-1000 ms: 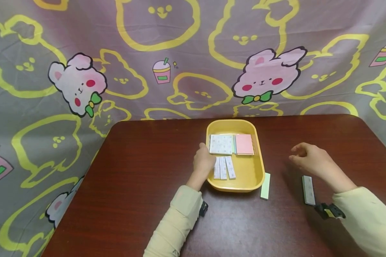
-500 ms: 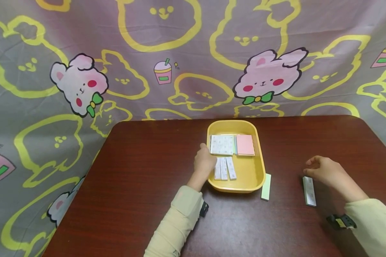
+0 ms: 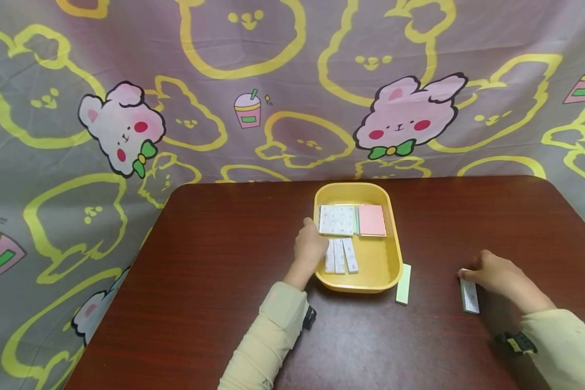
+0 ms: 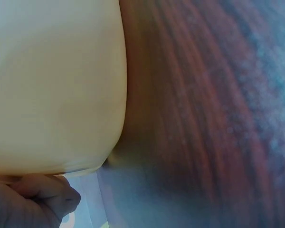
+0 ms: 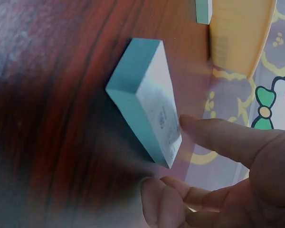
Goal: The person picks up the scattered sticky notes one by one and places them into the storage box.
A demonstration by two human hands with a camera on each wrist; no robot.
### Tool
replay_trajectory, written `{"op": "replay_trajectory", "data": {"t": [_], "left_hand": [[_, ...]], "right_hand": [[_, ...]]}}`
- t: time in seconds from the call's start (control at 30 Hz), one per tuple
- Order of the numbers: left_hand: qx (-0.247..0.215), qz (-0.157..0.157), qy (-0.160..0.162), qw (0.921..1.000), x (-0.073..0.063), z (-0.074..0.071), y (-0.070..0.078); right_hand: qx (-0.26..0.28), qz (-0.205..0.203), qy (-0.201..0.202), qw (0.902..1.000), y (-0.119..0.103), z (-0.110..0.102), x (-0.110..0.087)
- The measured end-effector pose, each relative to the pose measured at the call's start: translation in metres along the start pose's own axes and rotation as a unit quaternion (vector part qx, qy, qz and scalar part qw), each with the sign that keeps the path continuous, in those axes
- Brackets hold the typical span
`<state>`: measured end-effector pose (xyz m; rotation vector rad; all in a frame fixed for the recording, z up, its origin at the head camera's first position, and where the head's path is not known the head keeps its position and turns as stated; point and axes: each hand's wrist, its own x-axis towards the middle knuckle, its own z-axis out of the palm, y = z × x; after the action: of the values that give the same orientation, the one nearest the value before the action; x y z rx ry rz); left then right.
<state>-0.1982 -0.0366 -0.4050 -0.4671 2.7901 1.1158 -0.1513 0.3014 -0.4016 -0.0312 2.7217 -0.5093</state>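
My left hand (image 3: 309,246) grips the left rim of a yellow plastic tray (image 3: 392,227); in the left wrist view curled fingers (image 4: 61,197) show at the tray's edge. At the right, my right hand (image 3: 502,275) is over the far end of a narrow sticky note pad (image 3: 470,298) lying on the table. In the right wrist view the pad (image 5: 156,99) has a white printed top and blue-green sides. The thumb (image 5: 204,130) is right at one long edge, while the curled fingers (image 5: 164,204) stand just off the other side.
Inside the tray lie a white printed pad (image 3: 338,219), a pink sticky note pad (image 3: 372,220) and several narrow white pads (image 3: 339,256). A light green strip pad (image 3: 403,284) lies on the brown table (image 3: 234,260) by the tray's right front corner. Patterned cloth (image 3: 292,97) hangs behind.
My right hand has moved right and toward me, then down to the far end of the narrow pad. The left hand and the tray have stayed in place.
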Motion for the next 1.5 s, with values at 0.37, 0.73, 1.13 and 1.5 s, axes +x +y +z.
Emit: {"op": "replay_trajectory", "data": {"t": [0.37,0.73,1.13,1.5], "left_hand": [[0.013,0.006,0.008,0.9999,-0.0001,-0.0008,0.0006],[0.017,0.003,0.000,0.9999,0.0016,0.0003,0.0017],[0.015,-0.002,0.001,0.9999,0.0009,0.0000,0.0016],[0.012,0.000,0.003,0.9999,-0.0009,0.0002,0.0028]], "right_hand": [[-0.006,0.024,-0.020,0.9995,-0.0073,0.0022,-0.0035],[-0.002,0.025,0.004,0.9997,-0.0089,0.0047,-0.0054],[0.037,0.044,0.044,0.9974,-0.0087,0.0020,-0.0048],[0.064,0.059,0.110,0.9901,-0.0080,0.0059,-0.0051]]}}
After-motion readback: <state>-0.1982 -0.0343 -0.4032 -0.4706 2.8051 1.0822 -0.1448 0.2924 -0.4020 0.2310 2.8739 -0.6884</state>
